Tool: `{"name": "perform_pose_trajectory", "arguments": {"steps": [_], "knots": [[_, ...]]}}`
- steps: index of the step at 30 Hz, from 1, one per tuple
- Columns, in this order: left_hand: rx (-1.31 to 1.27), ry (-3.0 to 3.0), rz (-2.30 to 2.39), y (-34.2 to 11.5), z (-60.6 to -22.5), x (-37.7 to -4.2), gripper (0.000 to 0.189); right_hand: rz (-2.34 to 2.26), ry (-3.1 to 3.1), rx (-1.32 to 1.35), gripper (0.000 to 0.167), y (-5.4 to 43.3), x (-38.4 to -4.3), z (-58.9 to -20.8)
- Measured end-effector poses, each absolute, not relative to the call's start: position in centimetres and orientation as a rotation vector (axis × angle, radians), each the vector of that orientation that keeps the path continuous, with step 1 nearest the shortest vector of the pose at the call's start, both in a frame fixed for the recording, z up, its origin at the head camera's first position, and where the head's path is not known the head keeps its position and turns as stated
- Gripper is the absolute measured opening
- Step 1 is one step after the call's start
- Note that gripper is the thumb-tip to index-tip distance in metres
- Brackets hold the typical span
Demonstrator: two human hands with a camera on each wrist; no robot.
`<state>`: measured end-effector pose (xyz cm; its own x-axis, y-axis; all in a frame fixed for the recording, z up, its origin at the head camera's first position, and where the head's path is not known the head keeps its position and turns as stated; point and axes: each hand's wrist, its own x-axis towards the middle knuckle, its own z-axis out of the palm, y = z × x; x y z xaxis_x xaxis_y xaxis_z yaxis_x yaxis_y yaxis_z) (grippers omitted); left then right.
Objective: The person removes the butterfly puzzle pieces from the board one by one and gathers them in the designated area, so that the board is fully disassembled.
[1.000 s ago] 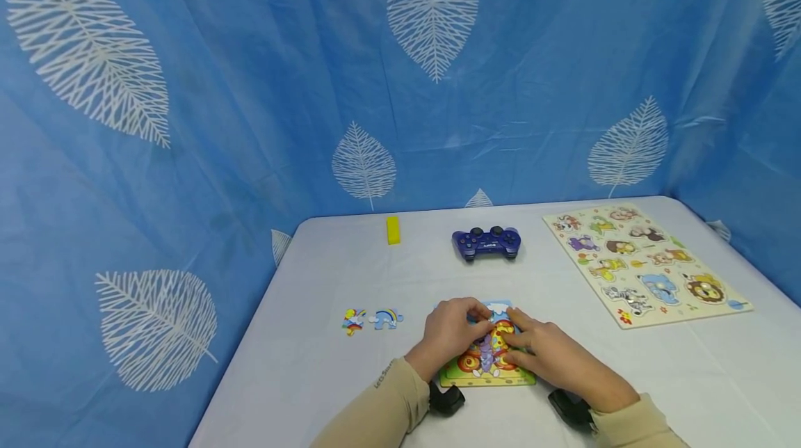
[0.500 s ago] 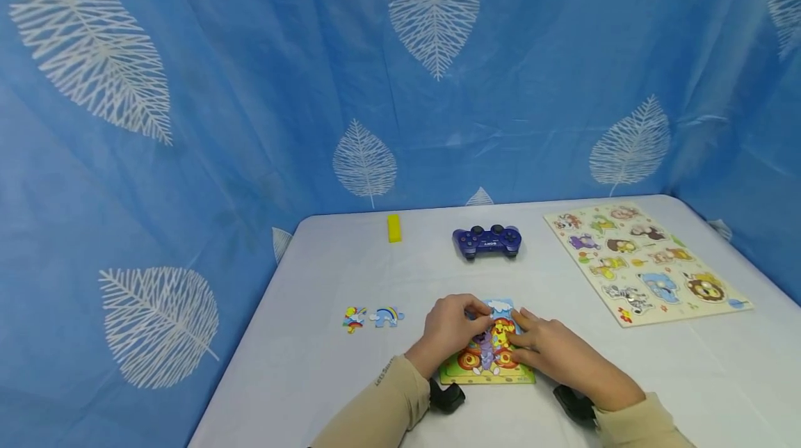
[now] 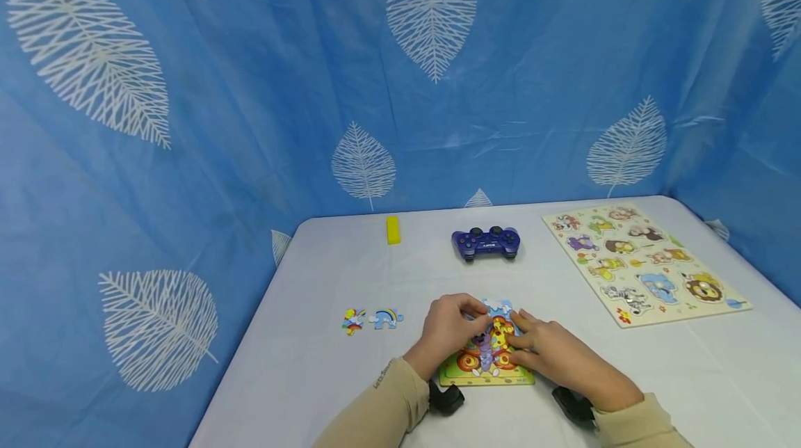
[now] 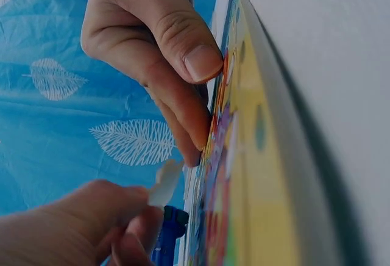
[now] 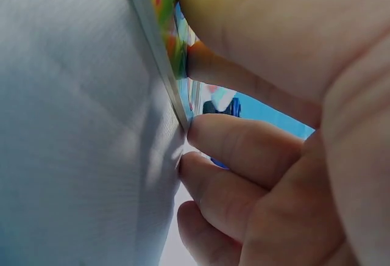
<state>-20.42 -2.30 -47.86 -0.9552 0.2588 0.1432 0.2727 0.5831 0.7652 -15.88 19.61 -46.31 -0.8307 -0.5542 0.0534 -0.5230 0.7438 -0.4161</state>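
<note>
My left hand (image 3: 447,330) is over the upper left of a small picture jigsaw board (image 3: 488,380) with a purple, orange-winged butterfly figure. In the left wrist view, its thumb and fingertips pinch a small pale-sided puzzle piece (image 4: 163,183) just off the board's face; the piece's printed side is hidden. My right hand (image 3: 553,350) rests at the board's right side, fingers spread. The right wrist view shows its thumb (image 5: 244,16) and fingers (image 5: 244,141) touching the board's face and edge. Two loose jigsaw pieces, one multicoloured (image 3: 353,321) and one with a rainbow (image 3: 386,318), lie to the left.
A blue game controller (image 3: 487,243) lies behind the jigsaw board, and a yellow block (image 3: 393,230) is near the far edge. At the right lies a large animal puzzle board (image 3: 663,316). Black wrist straps (image 3: 446,399) show beneath both wrists. Blue leaf-print cloth hangs behind the white table.
My right fingertips have slid slightly outward to the right on the board. My left hand has shifted very little, still pinching the puzzle piece. The loose pieces have stayed put.
</note>
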Motion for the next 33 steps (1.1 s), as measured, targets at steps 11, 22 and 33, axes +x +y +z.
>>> {"name": "perform_pose_trajectory", "arguments": {"steps": [11,22,33], "knots": [[-0.309,-2.621,-1.711,-7.4,-45.3,-20.3,0.009,-0.649,2.852,-0.858,0.039,19.5,-15.8,-46.2],[-0.205,-2.785,-1.385,-14.3,-46.2,-19.6,0.005,-0.706,2.859,-0.848,0.039,19.4,-15.8,-46.3],[-0.178,-2.876,-1.068,-13.3,-46.6,-19.4,0.006,-0.689,2.857,-0.858,0.039,19.5,-15.9,-46.3]]}}
